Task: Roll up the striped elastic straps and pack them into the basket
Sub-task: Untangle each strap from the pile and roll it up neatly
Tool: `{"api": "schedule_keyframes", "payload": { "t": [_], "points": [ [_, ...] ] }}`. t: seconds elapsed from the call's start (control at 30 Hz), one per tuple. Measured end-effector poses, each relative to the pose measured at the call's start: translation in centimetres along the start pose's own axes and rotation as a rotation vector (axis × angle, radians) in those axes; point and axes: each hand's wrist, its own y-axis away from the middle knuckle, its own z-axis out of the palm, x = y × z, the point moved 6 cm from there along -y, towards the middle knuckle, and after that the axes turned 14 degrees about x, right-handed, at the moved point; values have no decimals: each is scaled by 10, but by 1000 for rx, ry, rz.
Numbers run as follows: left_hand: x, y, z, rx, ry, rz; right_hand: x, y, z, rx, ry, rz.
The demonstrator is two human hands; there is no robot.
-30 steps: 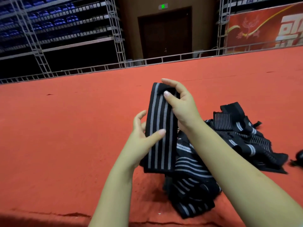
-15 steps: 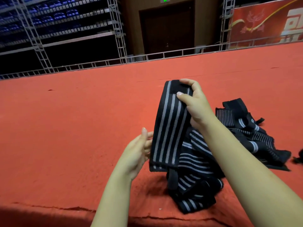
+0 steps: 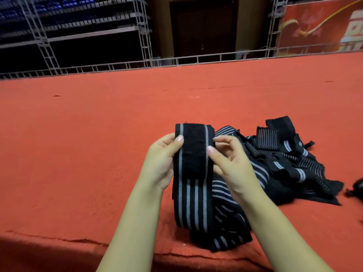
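I hold one black strap with grey stripes (image 3: 193,185) upright in front of me; its top end shows a plain black fuzzy patch. My left hand (image 3: 164,160) grips the strap's left edge, thumb on its front. My right hand (image 3: 228,160) pinches the right edge at the same height. The strap's lower part hangs down to the red floor. To the right lies a loose pile of more striped straps (image 3: 284,165). No basket is in view.
Red carpet (image 3: 88,144) covers the floor, with a raised edge near me at the bottom. A small dark object (image 3: 358,188) lies at the right border. Metal railing and scaffold racks (image 3: 141,46) stand beyond the carpet's far edge.
My right hand lowered the strap's top end and turned it so the fuzzy patch faces me. My left hand rose and took hold of the strap's left edge.
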Motion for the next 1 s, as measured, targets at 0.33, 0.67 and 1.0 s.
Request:
{"api": "schedule_keyframes", "payload": {
  "t": [0.33, 0.67, 1.0],
  "points": [
    [-24, 8, -11, 3, 193, -264, 3, -2, -1, -17, 49, 28],
    [-23, 15, -6, -37, -9, -164, 17, 6, -4, -71, 196, 17],
    [-11, 14, -26, 197, -21, -37, -7, -22, -17, 28, 682, -278]
  ]
}}
